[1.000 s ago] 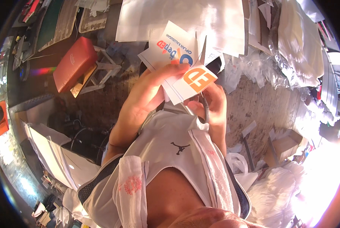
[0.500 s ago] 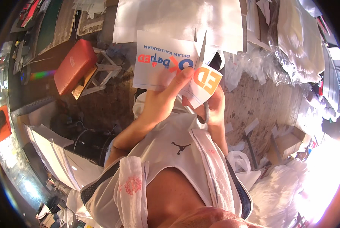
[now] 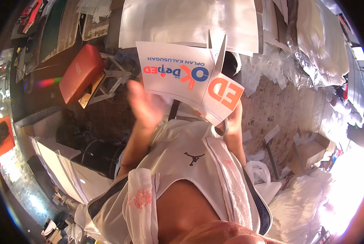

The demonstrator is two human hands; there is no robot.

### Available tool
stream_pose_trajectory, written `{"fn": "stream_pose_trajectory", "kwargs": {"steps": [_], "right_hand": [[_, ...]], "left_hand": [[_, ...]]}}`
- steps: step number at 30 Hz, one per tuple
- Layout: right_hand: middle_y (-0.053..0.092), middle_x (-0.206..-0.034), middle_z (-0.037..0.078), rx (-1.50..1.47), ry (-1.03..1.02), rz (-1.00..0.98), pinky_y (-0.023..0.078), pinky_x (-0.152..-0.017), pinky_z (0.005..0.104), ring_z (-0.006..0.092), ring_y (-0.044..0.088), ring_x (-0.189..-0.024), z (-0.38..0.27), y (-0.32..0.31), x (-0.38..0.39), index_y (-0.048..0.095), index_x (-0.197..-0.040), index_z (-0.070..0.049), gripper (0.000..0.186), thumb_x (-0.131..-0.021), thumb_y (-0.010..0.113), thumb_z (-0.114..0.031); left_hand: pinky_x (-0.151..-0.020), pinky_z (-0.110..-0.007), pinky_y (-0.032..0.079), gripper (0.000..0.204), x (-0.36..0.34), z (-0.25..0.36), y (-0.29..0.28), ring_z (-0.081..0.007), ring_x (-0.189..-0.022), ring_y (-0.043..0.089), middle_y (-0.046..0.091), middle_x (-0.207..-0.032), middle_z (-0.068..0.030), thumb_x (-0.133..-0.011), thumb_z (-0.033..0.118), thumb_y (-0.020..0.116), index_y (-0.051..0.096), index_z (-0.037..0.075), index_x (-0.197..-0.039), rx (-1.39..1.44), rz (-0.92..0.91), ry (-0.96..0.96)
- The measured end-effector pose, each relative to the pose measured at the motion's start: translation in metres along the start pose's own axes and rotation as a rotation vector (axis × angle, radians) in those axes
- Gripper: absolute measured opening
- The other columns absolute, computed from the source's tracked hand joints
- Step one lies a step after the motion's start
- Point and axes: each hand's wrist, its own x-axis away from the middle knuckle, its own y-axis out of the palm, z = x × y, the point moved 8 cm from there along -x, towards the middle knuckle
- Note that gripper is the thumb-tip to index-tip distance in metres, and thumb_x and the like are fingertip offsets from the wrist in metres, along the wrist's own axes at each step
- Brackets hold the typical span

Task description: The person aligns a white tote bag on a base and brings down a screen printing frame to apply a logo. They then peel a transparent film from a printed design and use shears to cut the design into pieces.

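Note:
A white printed sheet point(image 3: 161, 79) with blue, red and orange lettering hangs in front of my chest, its right part bent. The two pointed blades of a pair of scissors point(image 3: 220, 61) rise apart at the sheet's upper edge. Behind the sheet's right end, my right hand point(image 3: 234, 116) grips the scissors; its fingers and the handles are mostly hidden. My left hand point(image 3: 145, 107) is off the printed face, just below the sheet's left end. It is blurred by motion, with the thumb spread away from the other fingers and nothing visible in it.
Large pale sheets point(image 3: 186, 24) lie on a surface ahead. A red padded stool point(image 3: 82, 71) with wooden legs stands to the left. Clear plastic wrapping point(image 3: 312, 69) hangs at the right, above a cardboard box point(image 3: 312, 150). White bundles point(image 3: 299, 199) sit at lower right.
My left hand has let go of the sheet and moved left and down. The sheet's lettering is now uncovered, and its right end has shifted slightly right and down with the right hand.

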Motion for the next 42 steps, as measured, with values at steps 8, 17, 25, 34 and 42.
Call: {"fn": "stream_pose_trajectory", "kwargs": {"steps": [8,17,25,34,42], "right_hand": [[0.067,-0.087,0.006,0.335,0.082,-0.156,0.043,-0.064,0.0286,0.0158,0.056,-0.071,-0.019,0.013,-0.016,0.072,-0.107,0.000,0.046,-0.064,0.079,-0.014],[0.067,-0.083,0.006,0.408,0.249,-0.183,0.045,-0.065,0.0291,0.0148,0.057,-0.070,-0.019,0.017,-0.015,0.072,-0.112,0.000,0.048,-0.067,0.078,-0.016],[0.069,-0.086,0.006,0.199,0.341,-0.199,0.044,-0.067,0.0290,0.0151,0.058,-0.072,-0.010,0.014,-0.004,0.071,-0.121,0.004,0.065,-0.067,0.086,-0.028],[0.070,-0.088,0.007,0.248,0.385,-0.168,0.044,-0.067,0.0290,0.0158,0.060,-0.074,-0.009,0.016,-0.003,0.073,-0.115,0.003,0.061,-0.066,0.086,-0.031],[0.068,-0.081,0.005,0.267,0.348,-0.168,0.043,-0.066,0.0290,0.0158,0.057,-0.070,-0.014,0.018,-0.006,0.074,-0.107,-0.001,0.053,-0.066,0.086,-0.033]], "left_hand": [[-0.088,-0.033,0.046,0.036,-0.008,0.125,0.114,-0.0197,-0.098,0.060,0.068,-0.113,-0.0108,-0.090,0.027,0.073,0.078,0.002,-0.115,-1.528,-0.314,0.865],[-0.072,-0.030,0.052,0.022,-0.032,0.064,0.095,-0.0168,-0.090,0.061,0.067,-0.101,-0.0087,-0.087,0.003,0.085,0.073,-0.003,-0.104,-1.253,-0.472,0.387],[-0.063,-0.023,0.051,0.018,-0.034,0.049,0.075,-0.0110,-0.084,0.060,0.063,-0.098,-0.0068,-0.089,0.003,0.084,0.072,-0.006,-0.100,-1.037,-0.470,0.255],[-0.071,-0.023,0.040,0.013,-0.025,0.046,0.075,-0.0055,-0.080,0.054,0.061,-0.086,-0.0004,-0.093,0.006,0.079,0.069,-0.003,-0.093,-0.955,-0.357,0.168],[-0.070,-0.022,0.040,0.013,-0.024,0.048,0.078,-0.0046,-0.077,0.053,0.061,-0.085,-0.0001,-0.094,0.006,0.078,0.068,-0.003,-0.092,-0.942,-0.347,0.154]]}}
